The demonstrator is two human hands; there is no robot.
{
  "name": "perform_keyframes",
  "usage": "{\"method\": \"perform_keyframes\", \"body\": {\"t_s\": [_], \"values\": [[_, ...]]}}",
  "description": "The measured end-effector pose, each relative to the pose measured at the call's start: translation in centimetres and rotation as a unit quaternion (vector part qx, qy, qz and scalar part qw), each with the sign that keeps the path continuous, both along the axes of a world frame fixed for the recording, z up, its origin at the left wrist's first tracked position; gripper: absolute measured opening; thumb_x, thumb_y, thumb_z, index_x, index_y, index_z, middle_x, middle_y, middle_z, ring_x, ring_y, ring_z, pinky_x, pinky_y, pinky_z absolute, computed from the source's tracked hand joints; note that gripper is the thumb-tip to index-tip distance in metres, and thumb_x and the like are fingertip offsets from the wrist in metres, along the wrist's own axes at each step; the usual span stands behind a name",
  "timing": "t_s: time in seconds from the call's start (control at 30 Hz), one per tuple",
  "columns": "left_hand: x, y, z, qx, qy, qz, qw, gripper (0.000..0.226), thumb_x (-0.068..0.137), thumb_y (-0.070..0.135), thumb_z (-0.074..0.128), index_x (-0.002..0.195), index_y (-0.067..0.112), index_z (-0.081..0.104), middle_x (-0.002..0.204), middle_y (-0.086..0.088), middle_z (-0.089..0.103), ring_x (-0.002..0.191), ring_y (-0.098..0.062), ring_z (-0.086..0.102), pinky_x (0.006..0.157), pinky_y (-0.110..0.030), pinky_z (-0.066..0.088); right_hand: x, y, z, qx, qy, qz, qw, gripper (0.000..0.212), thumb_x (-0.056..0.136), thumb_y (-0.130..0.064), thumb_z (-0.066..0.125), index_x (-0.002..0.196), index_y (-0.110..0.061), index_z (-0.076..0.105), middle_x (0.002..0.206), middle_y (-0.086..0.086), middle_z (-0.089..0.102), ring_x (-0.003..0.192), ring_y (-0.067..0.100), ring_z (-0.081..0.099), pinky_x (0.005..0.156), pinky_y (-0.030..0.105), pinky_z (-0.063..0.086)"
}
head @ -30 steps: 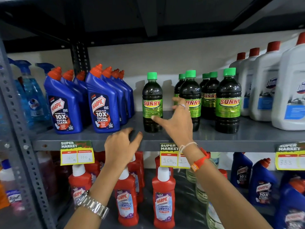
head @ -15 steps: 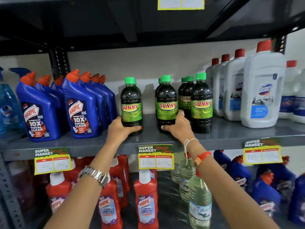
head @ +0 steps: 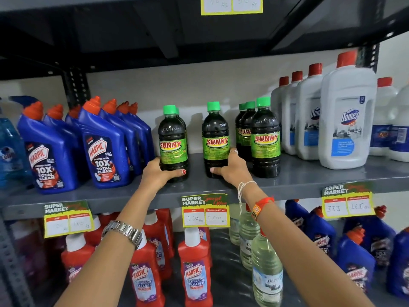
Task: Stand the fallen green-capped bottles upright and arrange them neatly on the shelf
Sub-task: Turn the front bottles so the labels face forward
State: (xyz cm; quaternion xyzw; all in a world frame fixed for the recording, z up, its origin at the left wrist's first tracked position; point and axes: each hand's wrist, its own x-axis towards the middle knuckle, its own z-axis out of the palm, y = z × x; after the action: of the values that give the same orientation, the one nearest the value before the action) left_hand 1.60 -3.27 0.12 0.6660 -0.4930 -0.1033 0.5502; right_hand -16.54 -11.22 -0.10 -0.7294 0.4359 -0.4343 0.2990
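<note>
On the grey shelf (head: 309,180), the left hand (head: 158,173) wraps its fingers around the base of the left Sunny bottle (head: 173,142), and the right hand (head: 232,168) grips the base of the middle Sunny bottle (head: 215,138) the same way. Both bottles stand upright, apart from each other. Just right, a row of Sunny bottles (head: 264,138) stands upright, between blue Harpic bottles (head: 104,147) on the left and white Domex jugs (head: 347,120) on the right.

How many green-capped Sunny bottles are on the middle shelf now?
6 visible: two at left, front one in the left hand; one in the right hand at centre; three at right. More may be hidden.
</note>
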Motion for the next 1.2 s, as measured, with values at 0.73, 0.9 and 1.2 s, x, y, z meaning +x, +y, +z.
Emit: {"method": "perform_keyframes", "body": {"t_s": [0.73, 0.9, 1.2], "values": [[-0.1, 5.5, -4.1, 0.117, -0.431, 0.257, 0.857, 0.068, 0.082, 0.063, 0.030, 0.108, 0.009, 0.061, 0.110, -0.012, 0.067, 0.101, -0.028, 0.060, 0.083, -0.038, 0.044, -8.7, 0.1, -0.6, -0.067, -0.017, -0.228, 0.971, 0.101, 0.058, -0.031, 0.085, 0.137, -0.009, 0.027, 0.137, 0.017, 0.042, 0.127, 0.034, 0.043, 0.094, 0.043, 0.043], [-0.5, 5.5, -4.2, 0.107, -0.433, 0.259, 0.857, 0.065, 0.082, 0.061, 0.033, 0.102, 0.008, 0.064, 0.098, -0.015, 0.069, 0.089, -0.031, 0.063, 0.074, -0.039, 0.047, -8.8, -0.1, -0.3, -0.064, 0.003, -0.210, 0.976, 0.077, 0.059, -0.034, 0.084, 0.117, -0.007, 0.042, 0.121, 0.014, 0.058, 0.112, 0.033, 0.056, 0.087, 0.040, 0.046], [-0.9, 5.7, -4.1, 0.104, -0.428, 0.250, 0.862, 0.065, 0.082, 0.060, 0.034, 0.103, 0.006, 0.064, 0.095, -0.017, 0.069, 0.086, -0.034, 0.063, 0.072, -0.041, 0.047, -8.1, -0.5, 0.5, -0.066, 0.033, -0.219, 0.973, 0.085, 0.058, -0.035, 0.085, 0.119, -0.003, 0.036, 0.122, 0.019, 0.058, 0.111, 0.036, 0.058, 0.085, 0.040, 0.047]]}}
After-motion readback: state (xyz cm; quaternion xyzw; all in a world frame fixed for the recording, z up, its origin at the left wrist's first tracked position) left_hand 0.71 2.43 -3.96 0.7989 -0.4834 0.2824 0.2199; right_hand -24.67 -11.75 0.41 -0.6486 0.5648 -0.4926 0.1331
